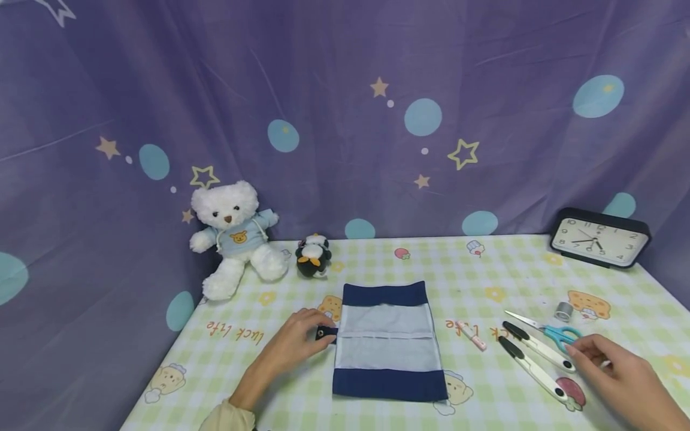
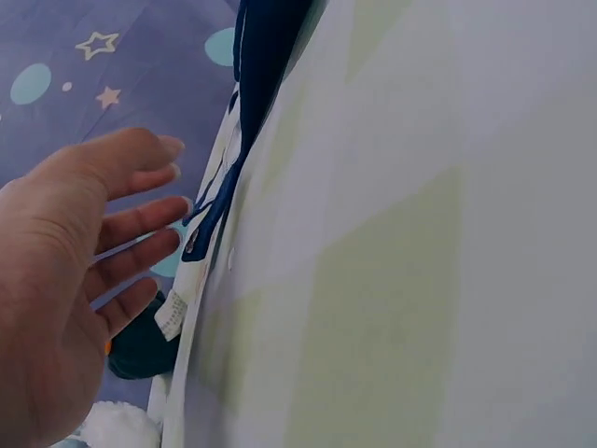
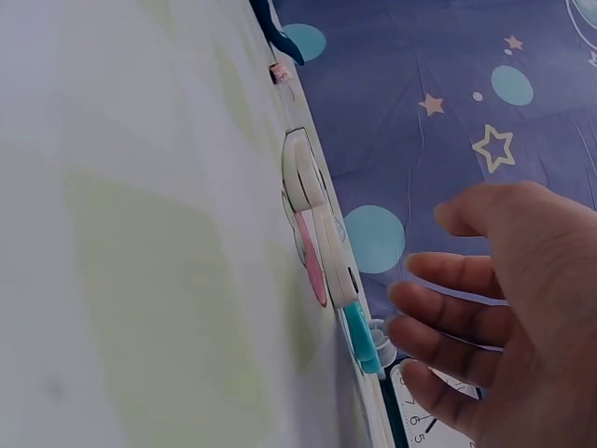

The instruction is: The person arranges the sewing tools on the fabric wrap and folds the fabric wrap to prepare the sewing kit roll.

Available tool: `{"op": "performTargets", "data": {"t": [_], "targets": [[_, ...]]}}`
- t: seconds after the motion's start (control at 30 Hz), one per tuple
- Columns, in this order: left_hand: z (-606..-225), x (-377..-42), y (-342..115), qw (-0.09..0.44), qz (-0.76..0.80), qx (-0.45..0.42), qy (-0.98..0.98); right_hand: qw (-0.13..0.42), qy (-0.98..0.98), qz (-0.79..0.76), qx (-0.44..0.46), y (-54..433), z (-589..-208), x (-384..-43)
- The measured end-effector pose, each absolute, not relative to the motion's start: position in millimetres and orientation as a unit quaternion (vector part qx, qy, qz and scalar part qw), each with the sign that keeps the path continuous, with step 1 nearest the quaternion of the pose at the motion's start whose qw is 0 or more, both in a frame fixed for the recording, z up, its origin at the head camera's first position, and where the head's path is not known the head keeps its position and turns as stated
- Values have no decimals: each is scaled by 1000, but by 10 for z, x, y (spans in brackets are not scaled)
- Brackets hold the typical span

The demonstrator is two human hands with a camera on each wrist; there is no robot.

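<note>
A navy and pale grey fabric pouch (image 1: pixel 387 341) lies unfolded flat on the table. At its left edge sticks out a short navy tab with a metal snap (image 1: pixel 322 333). My left hand (image 1: pixel 297 335) is right at this tab, thumb and fingers apart around it; the left wrist view shows the fingers loosely bent beside the tab (image 2: pixel 210 229). My right hand (image 1: pixel 614 371) hovers by the blue handles of small scissors (image 1: pixel 560 334), its fingers relaxed and apart in the right wrist view. Two white-handled tools with black ends (image 1: pixel 533 368) lie beside the scissors.
A small pink and white stick (image 1: pixel 471 336) lies right of the pouch. Beyond the scissors stands a small grey cylinder (image 1: pixel 563 311). A black clock (image 1: pixel 601 238) is at the back right; a white teddy bear (image 1: pixel 234 239) and a penguin toy (image 1: pixel 312 256) sit at the back left.
</note>
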State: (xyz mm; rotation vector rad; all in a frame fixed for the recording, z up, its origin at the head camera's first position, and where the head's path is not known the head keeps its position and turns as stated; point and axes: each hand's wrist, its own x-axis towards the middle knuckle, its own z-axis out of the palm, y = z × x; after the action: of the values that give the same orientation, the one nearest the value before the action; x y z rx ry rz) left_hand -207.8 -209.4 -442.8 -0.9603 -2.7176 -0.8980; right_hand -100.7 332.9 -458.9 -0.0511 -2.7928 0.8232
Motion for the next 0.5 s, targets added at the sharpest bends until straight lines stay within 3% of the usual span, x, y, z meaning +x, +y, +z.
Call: {"op": "performTargets", "data": {"t": [0.27,0.5], "targets": [[-4351,-2064,-2030,5,-370,-280,-886,22,-964,264,-5,3301,-4559,-963],[-4349,-2071,-1960,3,-380,-299,-875,-80,-958,276,-3,3221,-4583,-960]]}}
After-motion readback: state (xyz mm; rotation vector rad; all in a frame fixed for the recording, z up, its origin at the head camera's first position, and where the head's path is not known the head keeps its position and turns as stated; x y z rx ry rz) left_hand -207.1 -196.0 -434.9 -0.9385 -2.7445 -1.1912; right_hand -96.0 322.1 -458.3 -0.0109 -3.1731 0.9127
